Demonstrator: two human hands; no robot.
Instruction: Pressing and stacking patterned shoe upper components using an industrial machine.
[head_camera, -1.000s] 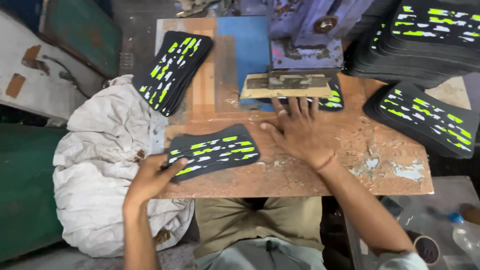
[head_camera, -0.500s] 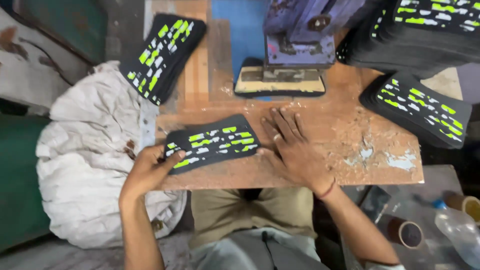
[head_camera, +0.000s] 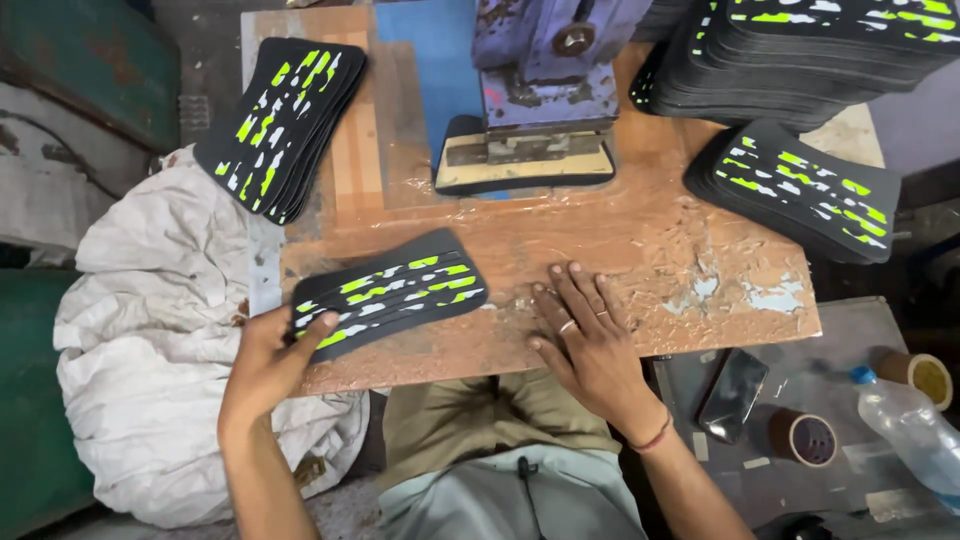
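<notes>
My left hand (head_camera: 268, 362) grips the near-left end of a small stack of black sole-shaped pieces (head_camera: 392, 290) printed with green and white dashes, lying at the front of the worn wooden bench (head_camera: 690, 250). My right hand (head_camera: 585, 335) rests flat on the bench, fingers spread, just right of that stack and holding nothing. A blue press machine (head_camera: 545, 75) stands at the back, with one black piece (head_camera: 462, 130) lying under its flat plate (head_camera: 525, 160).
Stacks of the same black pieces lie at the back left (head_camera: 285, 125), at the right (head_camera: 795, 190) and at the far back right (head_camera: 810, 50). A white sack (head_camera: 150, 340) sits at the left. A phone (head_camera: 735, 392), tape rolls (head_camera: 805, 435) and a plastic bottle (head_camera: 915, 435) lie at the lower right.
My right hand has drawn back from under the press toward the bench's front edge. My left hand keeps hold of the stack, which stayed near the front edge. The view shifted.
</notes>
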